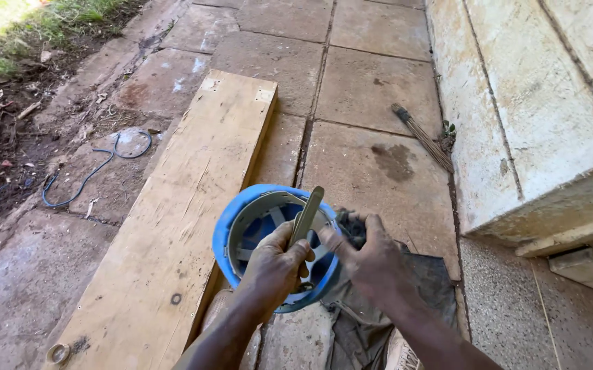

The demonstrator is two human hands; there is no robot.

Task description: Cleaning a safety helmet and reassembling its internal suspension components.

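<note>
Hands: 2 | left hand (276, 264): 1 strap (306, 214) | helmets (269, 243): 1

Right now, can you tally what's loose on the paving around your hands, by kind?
Blue hard hat, upturned: 1
Flat olive metal strip, held in the left hand: 1
Long pale wooden plank: 1
Blue cable: 1
Bundle of brown twigs: 1
Dark grey cloth: 1
Small roll of tape on the plank: 1
Total: 7
</note>
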